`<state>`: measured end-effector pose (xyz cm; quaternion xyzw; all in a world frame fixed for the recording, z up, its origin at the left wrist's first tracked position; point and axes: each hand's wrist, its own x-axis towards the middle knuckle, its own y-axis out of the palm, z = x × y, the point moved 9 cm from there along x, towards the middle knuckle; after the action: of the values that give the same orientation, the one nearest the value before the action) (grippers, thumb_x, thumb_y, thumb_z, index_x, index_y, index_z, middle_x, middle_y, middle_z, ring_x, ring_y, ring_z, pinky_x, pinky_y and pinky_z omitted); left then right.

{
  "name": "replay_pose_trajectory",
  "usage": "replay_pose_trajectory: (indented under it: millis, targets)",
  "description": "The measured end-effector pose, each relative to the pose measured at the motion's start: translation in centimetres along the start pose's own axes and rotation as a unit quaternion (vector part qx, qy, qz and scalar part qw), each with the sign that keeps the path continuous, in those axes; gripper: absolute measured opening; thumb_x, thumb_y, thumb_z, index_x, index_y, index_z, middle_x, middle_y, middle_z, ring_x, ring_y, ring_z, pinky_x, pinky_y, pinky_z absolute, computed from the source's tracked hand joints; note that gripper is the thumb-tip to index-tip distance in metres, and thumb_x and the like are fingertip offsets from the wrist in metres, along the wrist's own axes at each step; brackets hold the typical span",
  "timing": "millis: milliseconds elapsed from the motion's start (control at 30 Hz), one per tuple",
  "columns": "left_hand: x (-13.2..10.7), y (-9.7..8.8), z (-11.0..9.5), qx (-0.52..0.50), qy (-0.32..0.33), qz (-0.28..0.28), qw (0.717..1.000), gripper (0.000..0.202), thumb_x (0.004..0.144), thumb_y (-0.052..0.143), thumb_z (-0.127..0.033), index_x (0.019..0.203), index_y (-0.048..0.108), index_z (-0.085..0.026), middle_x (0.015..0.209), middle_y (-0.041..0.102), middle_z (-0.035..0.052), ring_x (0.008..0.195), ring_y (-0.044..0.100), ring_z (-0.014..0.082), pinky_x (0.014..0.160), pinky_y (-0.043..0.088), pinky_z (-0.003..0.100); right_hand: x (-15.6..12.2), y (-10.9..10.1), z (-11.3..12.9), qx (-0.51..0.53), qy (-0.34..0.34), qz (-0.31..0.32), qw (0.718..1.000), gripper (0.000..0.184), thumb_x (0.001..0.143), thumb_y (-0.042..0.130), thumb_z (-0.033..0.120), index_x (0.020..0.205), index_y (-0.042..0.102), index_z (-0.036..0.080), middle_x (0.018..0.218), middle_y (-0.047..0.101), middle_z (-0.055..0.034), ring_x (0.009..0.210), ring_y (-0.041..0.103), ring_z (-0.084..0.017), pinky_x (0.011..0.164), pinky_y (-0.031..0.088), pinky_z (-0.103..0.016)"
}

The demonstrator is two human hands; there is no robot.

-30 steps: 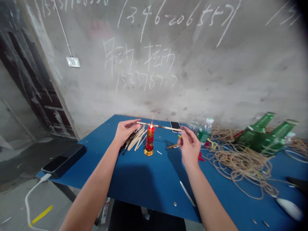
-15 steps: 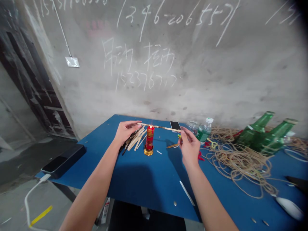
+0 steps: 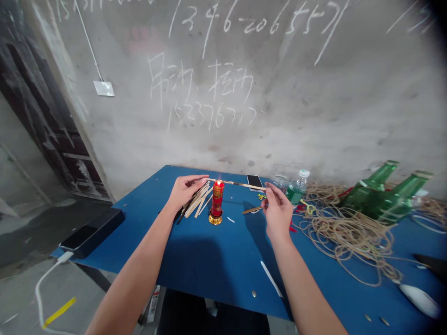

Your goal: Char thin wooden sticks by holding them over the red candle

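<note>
A thin wooden stick (image 3: 244,185), darkened along part of its length, lies level across the flame of a red candle (image 3: 217,200). My left hand (image 3: 186,190) pinches its left end, and my right hand (image 3: 278,209) pinches the right end. The candle stands upright in a gold holder (image 3: 215,218), lit at the top. Beneath and beside my left hand rests a pile of sticks (image 3: 197,200), some pale and some blackened. Near my right hand a short brown stick (image 3: 253,210) lies on the blue table (image 3: 195,265).
Right of my right hand stand a small bottle (image 3: 296,188) and a glass jar (image 3: 280,180). Tangled twine (image 3: 345,237) and green bottles (image 3: 401,200) fill the right side. A phone (image 3: 254,181) lies at the back; a black box (image 3: 92,232) with a white cable sits left.
Both hands have shifted slightly to the right, carrying the stick along over the flame. The candle stays in place.
</note>
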<state>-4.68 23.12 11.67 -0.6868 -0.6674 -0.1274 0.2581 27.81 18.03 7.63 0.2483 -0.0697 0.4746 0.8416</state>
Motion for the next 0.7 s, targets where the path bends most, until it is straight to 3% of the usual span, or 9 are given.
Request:
replay_pose_trajectory:
  millis: [300,533,700]
  targets:
    - [-0.3,0.56,-0.26,-0.004,-0.004,-0.001,1.0,0.035,0.083,0.075,-0.043,0.109,0.083,-0.021,0.073,0.075,0.0062,0.061,0.06,0.0171,0.055,0.044,0.029,0.29,-0.28,0.28,0.019,-0.002,-0.011,1.0,0.049,0.077,0.079,0.05,0.115,0.077,0.019,0.101,0.073,-0.0078,0.057,0.046,-0.008,0.046,0.032,-0.023]
    - [-0.17,0.07,0.21,0.023,-0.004,-0.063,0.998,0.032,0.079,0.08,-0.045,0.099,0.085,-0.021,0.064,0.07,0.0034,0.055,0.053,0.0139,0.053,0.037,0.028,0.42,-0.57,0.38,0.023,-0.01,-0.019,0.999,0.045,0.079,0.078,0.049,0.114,0.076,0.021,0.11,0.074,-0.0074,0.058,0.047,-0.008,0.048,0.032,-0.023]
    - [-0.24,0.02,0.28,0.016,-0.012,-0.089,0.996,0.032,0.076,0.083,-0.045,0.097,0.085,-0.021,0.072,0.074,0.0057,0.059,0.056,0.0147,0.056,0.041,0.029,0.41,-0.76,0.53,0.029,-0.014,-0.027,0.999,0.045,0.079,0.078,0.048,0.114,0.077,0.021,0.11,0.074,-0.0081,0.058,0.046,-0.008,0.047,0.032,-0.023]
